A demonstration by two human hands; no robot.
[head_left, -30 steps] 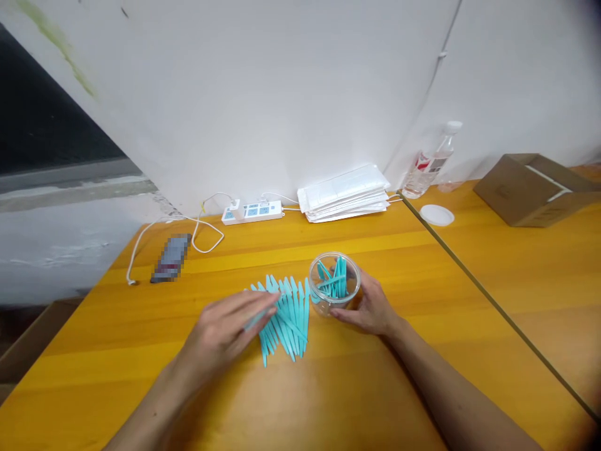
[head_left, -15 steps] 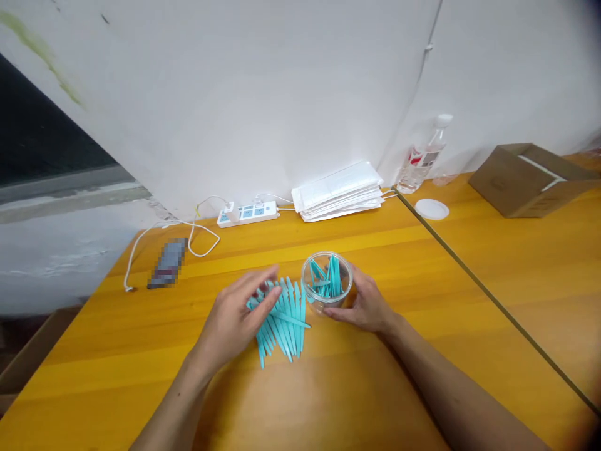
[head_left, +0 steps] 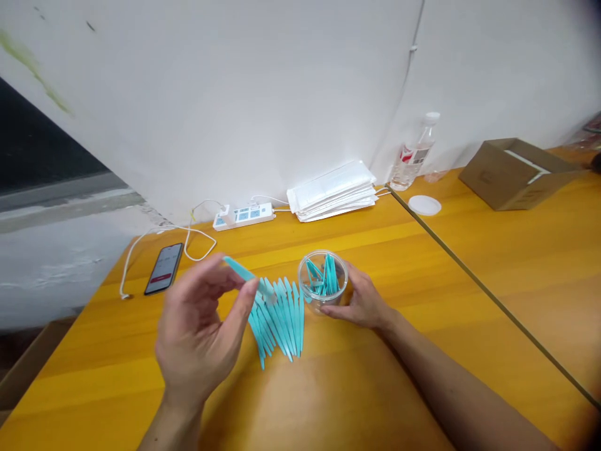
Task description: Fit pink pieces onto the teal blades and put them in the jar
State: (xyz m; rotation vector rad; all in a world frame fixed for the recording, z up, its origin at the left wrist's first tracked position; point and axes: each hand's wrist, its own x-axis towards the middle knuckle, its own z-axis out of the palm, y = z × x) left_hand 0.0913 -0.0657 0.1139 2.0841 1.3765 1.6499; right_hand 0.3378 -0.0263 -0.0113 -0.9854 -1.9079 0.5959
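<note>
My left hand (head_left: 201,326) pinches one turquoise stick (head_left: 240,269) between thumb and fingers, raised above the table. Below and to the right of it, several more turquoise sticks (head_left: 286,322) lie side by side in a fan on the wood. My right hand (head_left: 361,297) is wrapped round the lower right side of a clear round jar (head_left: 323,302). The jar stands open at the top, with several turquoise sticks (head_left: 331,275) inside it. Its left side is close to the upper right end of the fanned sticks.
Along the wall are a power strip (head_left: 248,215), stacked white packets (head_left: 333,191) and a bottle (head_left: 413,160). A white lid (head_left: 425,205) and a cardboard box (head_left: 507,175) are at the right. A phone (head_left: 164,269) and a white cable (head_left: 124,269) lie at the left.
My left hand has moved left and up from the fanned sticks, with one stick lifted off them. My right hand still holds the jar. The view has shifted slightly.
</note>
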